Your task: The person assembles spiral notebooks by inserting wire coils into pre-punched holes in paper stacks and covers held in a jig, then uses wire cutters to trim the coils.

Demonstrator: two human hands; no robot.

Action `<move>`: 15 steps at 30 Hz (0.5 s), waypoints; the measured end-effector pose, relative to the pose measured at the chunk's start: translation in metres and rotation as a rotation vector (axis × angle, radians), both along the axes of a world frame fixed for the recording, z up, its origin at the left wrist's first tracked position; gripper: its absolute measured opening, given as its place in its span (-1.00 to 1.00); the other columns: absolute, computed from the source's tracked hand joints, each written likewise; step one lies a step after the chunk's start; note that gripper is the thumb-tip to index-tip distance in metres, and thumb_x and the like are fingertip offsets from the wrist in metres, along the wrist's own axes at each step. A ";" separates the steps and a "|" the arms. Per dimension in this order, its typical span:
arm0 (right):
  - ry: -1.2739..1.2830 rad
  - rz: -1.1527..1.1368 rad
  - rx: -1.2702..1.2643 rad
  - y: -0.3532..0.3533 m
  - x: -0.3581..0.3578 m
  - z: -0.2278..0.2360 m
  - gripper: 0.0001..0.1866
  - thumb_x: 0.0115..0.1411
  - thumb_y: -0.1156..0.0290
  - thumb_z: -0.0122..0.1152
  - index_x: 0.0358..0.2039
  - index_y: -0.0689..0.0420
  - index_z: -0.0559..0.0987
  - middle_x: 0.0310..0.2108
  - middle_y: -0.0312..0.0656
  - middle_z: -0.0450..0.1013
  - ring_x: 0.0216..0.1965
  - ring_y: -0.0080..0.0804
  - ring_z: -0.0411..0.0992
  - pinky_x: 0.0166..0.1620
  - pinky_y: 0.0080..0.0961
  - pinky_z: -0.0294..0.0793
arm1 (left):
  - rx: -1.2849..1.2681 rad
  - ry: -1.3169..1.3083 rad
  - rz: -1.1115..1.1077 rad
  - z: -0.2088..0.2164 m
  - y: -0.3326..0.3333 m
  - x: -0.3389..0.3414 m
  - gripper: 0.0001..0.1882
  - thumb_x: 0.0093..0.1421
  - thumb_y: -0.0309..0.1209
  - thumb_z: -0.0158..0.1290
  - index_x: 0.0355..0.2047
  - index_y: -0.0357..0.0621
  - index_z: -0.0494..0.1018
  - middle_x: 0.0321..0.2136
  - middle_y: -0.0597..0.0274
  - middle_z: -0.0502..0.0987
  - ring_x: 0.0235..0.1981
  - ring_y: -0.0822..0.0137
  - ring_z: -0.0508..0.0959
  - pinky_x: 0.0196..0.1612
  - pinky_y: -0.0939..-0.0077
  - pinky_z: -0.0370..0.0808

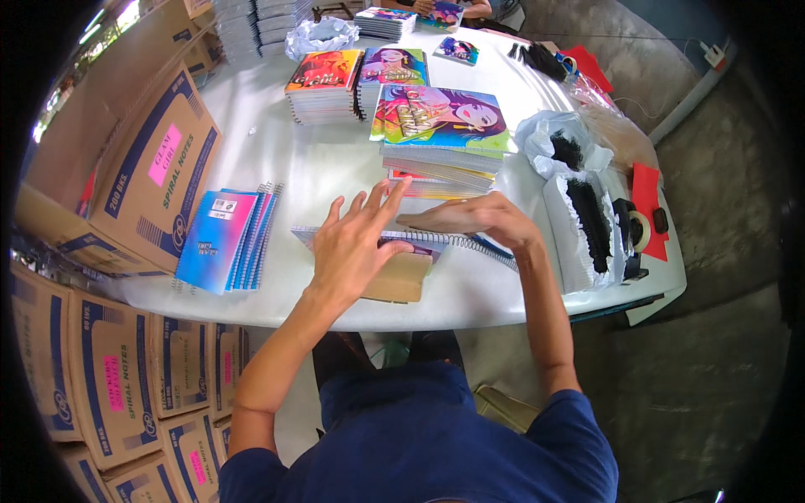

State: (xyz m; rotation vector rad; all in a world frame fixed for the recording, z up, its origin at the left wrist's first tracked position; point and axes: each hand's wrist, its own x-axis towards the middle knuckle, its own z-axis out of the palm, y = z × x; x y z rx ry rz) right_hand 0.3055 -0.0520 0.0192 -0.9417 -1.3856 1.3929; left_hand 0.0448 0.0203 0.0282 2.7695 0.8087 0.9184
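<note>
My left hand (350, 249) is open, fingers spread over spiral notebooks (453, 241) that stand on edge near the table's front, binding coils upward. My right hand (486, 216) lies stretched out flat along the far side of their upper edge, fingertips pointing left. How many notebooks are between my hands is hidden. In front of them, below my left thumb, a tan cardboard piece (401, 281) rests on the table. Just beyond my hands rises a tall stack of loose printed covers and pages (440, 126), its top sheet showing a colourful illustrated figure.
Several blue-pink spiral notebooks (220, 239) lie fanned at the left, beside a large open carton (155, 168). Bound stacks (325, 92) stand farther back. Black binding coils (589, 222) in white wrapping and a tape roll (640, 230) occupy the right. Cartons (113, 369) are piled lower left.
</note>
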 end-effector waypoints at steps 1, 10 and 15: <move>0.280 0.021 0.011 -0.004 0.002 -0.005 -0.46 0.15 0.06 0.21 -0.04 0.27 0.60 0.08 0.09 0.43 0.06 -0.15 0.42 0.16 -0.29 0.32 | 0.005 0.001 0.001 0.001 0.000 -0.002 0.03 -0.13 -0.08 0.32 0.35 0.21 0.07 0.17 0.11 0.39 0.06 -0.01 0.49 0.14 -0.01 0.36; -0.023 0.054 0.079 0.010 -0.012 0.002 -0.48 0.16 0.09 0.27 -0.14 0.36 0.61 -0.06 -0.03 0.53 -0.02 -0.30 0.42 0.09 -0.41 0.35 | -0.027 -0.052 0.030 0.002 0.006 -0.009 0.10 -0.24 -0.15 0.37 0.35 0.23 0.08 0.19 0.15 0.38 0.10 0.08 0.47 0.15 -0.03 0.35; -0.162 -0.011 -0.010 0.024 -0.002 -0.005 -0.47 0.18 0.09 0.26 -0.14 0.40 0.60 -0.09 -0.06 0.54 -0.06 -0.35 0.43 0.06 -0.43 0.36 | 0.004 -0.116 0.026 0.000 0.010 -0.010 0.17 -0.27 -0.15 0.39 0.37 0.18 0.03 0.19 0.15 0.37 0.07 0.02 0.49 0.14 -0.04 0.35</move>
